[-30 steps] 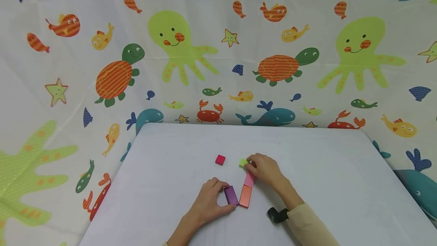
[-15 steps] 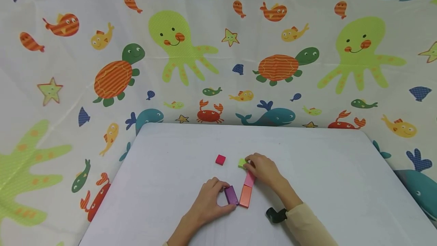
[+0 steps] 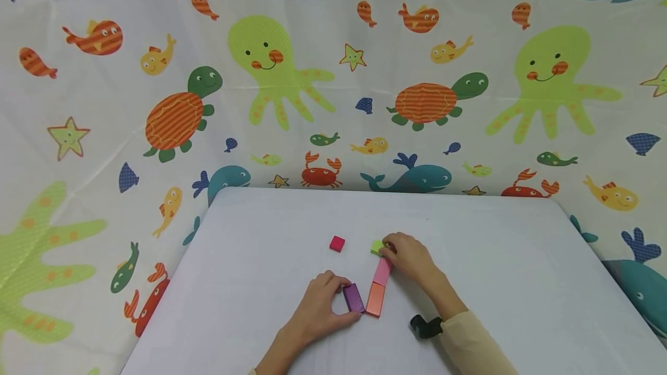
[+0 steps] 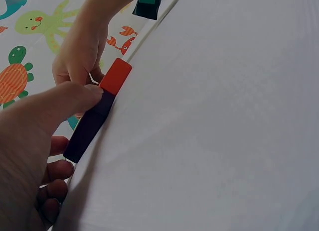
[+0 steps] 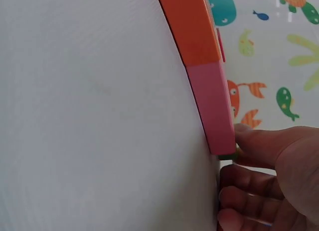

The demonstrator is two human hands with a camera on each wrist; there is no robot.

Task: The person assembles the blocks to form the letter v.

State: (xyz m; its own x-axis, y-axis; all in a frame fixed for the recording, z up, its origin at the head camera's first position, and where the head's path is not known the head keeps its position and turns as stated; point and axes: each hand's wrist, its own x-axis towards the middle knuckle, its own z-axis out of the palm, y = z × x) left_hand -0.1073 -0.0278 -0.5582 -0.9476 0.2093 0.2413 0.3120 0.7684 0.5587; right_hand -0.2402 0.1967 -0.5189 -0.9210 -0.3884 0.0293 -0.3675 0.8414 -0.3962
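Observation:
My left hand [image 3: 316,308] holds a purple block [image 3: 354,298] between its thumb and a finger, one at each end. Touching the near end of that block is an orange block [image 3: 375,298]. A pink block [image 3: 383,271] continues from the orange one, end to end, leaning away to the right. Beyond the pink block, my right hand [image 3: 411,256] pinches a light green block [image 3: 377,247], whose right side the fingers hide. In the right wrist view the pink block [image 5: 213,109] covers most of the green one.
A small red block [image 3: 337,243] lies alone on the white table [image 3: 260,259], left of the green one. A black device [image 3: 425,327] sits at my right wrist. Behind the table's far edge hangs a cloth [image 3: 312,91] printed with sea animals.
My right hand has shifted slightly right with the green block, after a tiny move left. The left hand and the purple, orange, pink and red blocks stay in place.

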